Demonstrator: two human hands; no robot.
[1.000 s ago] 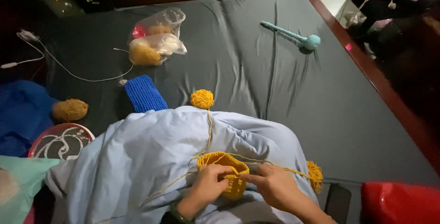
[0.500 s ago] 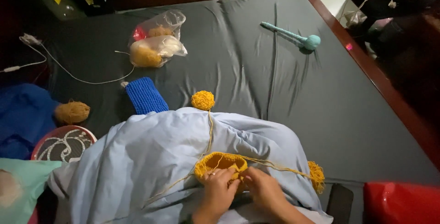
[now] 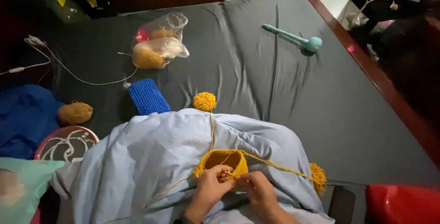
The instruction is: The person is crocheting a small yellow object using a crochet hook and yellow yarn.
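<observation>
A yellow crocheted cup-shaped piece (image 3: 221,160) rests on the pale blue sheet (image 3: 151,160) over my lap. My left hand (image 3: 210,191) grips its near rim. My right hand (image 3: 257,193) pinches the same rim beside it, with a thin hook tip (image 3: 228,173) showing between the fingers. Yellow yarn runs from the piece up to a small yellow ball (image 3: 204,101) and right to a loose yellow tuft (image 3: 317,178).
On the dark grey bed lie a blue knitted piece (image 3: 147,96), a clear bag of yarn balls (image 3: 158,40), a teal wand-like tool (image 3: 295,37), a tan yarn ball (image 3: 75,112) and a white cable (image 3: 68,70). A red round tin (image 3: 66,144) sits left; a red object (image 3: 401,203) lower right.
Both hands have shifted slightly along the rim of the yellow piece, which has turned so its opening faces up more. The view has tilted down a little.
</observation>
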